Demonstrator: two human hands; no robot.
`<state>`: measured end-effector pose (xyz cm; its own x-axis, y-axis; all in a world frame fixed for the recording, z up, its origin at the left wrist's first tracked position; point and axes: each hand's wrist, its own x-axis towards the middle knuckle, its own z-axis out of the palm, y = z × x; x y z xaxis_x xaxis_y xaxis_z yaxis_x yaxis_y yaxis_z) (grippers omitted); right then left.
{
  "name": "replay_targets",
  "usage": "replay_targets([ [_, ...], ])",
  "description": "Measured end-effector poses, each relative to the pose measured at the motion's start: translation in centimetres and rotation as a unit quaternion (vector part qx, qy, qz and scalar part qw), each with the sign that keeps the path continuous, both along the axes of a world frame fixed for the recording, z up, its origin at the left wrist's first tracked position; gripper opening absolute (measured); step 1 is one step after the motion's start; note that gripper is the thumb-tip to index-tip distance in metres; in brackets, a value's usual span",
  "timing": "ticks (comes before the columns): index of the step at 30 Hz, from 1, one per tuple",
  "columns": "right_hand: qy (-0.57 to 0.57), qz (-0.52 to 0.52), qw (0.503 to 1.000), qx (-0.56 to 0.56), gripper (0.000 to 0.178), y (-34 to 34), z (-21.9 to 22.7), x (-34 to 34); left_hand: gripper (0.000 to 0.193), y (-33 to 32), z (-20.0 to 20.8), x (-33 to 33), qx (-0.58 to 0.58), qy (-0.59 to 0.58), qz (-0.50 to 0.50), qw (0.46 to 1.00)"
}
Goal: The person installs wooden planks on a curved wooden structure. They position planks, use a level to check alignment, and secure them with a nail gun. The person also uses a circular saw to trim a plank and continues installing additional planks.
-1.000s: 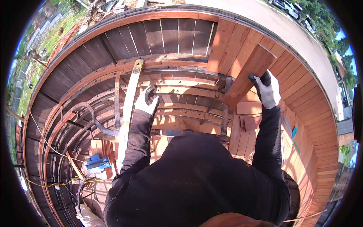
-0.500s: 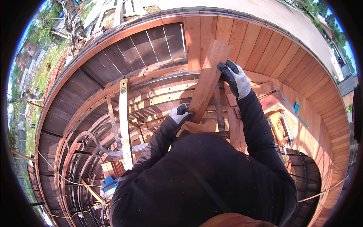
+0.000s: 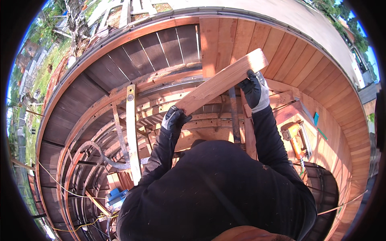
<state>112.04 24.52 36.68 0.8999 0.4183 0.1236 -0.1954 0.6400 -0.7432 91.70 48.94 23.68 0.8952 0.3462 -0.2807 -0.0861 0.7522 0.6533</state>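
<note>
A flat reddish-brown wooden board [image 3: 221,82] is held up in front of me, slanting from lower left to upper right. My left hand [image 3: 175,119], in a black and grey glove, is closed round its lower left end. The gloved right hand [image 3: 255,91] grips the board near its upper right end, fingers along the near edge. Beyond the board, reddish planks [image 3: 277,50] cover the curved wall from the middle round to the right. Dark older boards [image 3: 150,52], with light gaps between some of them, line the left part.
A pale level-like bar [image 3: 132,128] leans across the curved ribs at left. An orange power tool [image 3: 296,138] rests on the planking at right, beside a small teal piece [image 3: 316,119]. Lower left lies a blue tool [image 3: 116,197] near yellow cords. A metal post [image 3: 234,114] stands ahead.
The board has swung from steep to a flatter slant, its upper end moving right and its lower end left and up. Both hands still hold it; my left hand has shifted left.
</note>
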Motion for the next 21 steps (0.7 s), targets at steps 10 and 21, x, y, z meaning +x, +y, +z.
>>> replay_targets([
  [10,0.051,0.111,0.989,-0.088,0.032,-2.5,-2.3,-0.6,0.033,6.5,4.7,1.1,0.087,-0.056,0.177,0.979],
  [21,-0.159,0.052,0.897,-0.408,0.042,-1.1,-16.3,-1.3,0.032,5.7,11.4,11.5,0.173,-0.185,0.179,0.951],
])
